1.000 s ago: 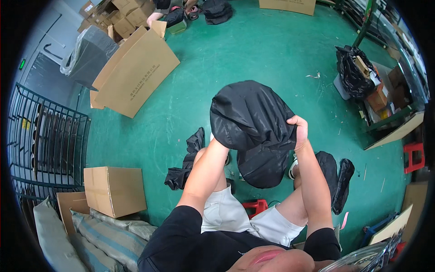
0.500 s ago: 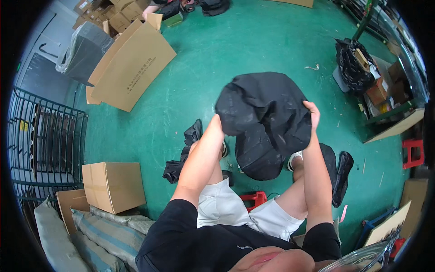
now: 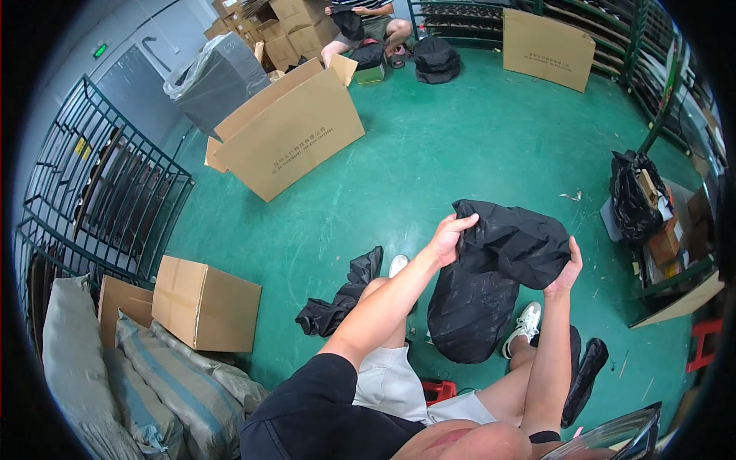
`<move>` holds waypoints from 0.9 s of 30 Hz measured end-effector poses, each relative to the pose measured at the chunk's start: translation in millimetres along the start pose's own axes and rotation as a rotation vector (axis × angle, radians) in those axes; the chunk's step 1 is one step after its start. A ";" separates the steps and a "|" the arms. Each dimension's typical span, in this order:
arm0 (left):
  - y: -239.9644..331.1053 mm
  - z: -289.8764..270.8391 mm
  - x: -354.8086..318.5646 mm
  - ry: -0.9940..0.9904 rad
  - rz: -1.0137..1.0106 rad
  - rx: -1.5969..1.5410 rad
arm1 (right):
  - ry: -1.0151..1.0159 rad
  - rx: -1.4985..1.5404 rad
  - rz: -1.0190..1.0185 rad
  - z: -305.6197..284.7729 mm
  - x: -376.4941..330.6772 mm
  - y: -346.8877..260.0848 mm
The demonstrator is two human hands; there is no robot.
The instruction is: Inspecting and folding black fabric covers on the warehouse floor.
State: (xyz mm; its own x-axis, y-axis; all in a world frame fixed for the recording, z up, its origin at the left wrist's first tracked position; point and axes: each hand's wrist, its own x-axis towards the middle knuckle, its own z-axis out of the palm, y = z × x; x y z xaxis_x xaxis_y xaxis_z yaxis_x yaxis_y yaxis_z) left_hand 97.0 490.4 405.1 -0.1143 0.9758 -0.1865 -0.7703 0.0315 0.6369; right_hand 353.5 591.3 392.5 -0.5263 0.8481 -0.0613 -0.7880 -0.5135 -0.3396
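Note:
A black fabric piece, like a bag or cover [image 3: 521,249], is stretched between my hands over the floor in front of my knees. Its upper edge is gripped by my left hand [image 3: 452,239], thumb on top and fingers partly hidden behind the cloth. At the other side my right hand [image 3: 566,268] pinches the fabric. Below it a rounded black fabric shape [image 3: 471,314] hangs or lies between my feet; whether it is part of the same piece I cannot tell. Crumpled black cloth [image 3: 341,295] lies by my left leg, and folded black pieces [image 3: 584,379] by my right foot.
A large open carton [image 3: 295,146] stands ahead on the green floor. To my left are a closed carton [image 3: 207,303], stuffed sacks [image 3: 165,379] and a metal rack [image 3: 107,184]. A black-lined bin [image 3: 638,207] stands right. Another person [image 3: 368,27] sits far ahead holding black cloth.
My hands and the black fabric have moved toward the right in the picture, and the cloth is spread differently. The view has tilted up, bringing the seated person into sight.

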 end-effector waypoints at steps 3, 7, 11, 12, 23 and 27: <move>-6.5 -6.2 6.0 0.007 0.013 -0.004 | 0.031 -0.067 0.082 21.3 -6.9 4.1; -9.4 -7.5 9.7 -0.044 -0.018 -0.101 | 0.028 -0.272 0.278 3.1 -12.2 1.3; -16.3 -2.4 8.5 -0.075 0.027 -0.020 | 0.081 -0.229 0.191 11.1 -19.2 -2.7; -17.0 -1.5 8.3 -0.083 0.049 -0.014 | 0.069 -0.135 0.203 30.2 -23.6 0.0; -22.1 7.9 33.3 0.029 -0.058 -0.209 | 0.410 -0.522 0.024 -20.1 8.8 -0.6; -43.2 -16.9 62.0 0.225 -0.204 -0.159 | 0.396 -0.488 -0.080 -4.7 5.0 -13.9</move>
State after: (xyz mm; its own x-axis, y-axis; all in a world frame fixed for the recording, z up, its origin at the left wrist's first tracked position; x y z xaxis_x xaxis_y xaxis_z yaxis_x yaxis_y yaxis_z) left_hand 112.6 545.9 353.4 -0.0697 0.8803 -0.4692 -0.8779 0.1693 0.4480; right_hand 363.3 603.3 392.5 -0.2400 0.9132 -0.3294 -0.5346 -0.4075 -0.7403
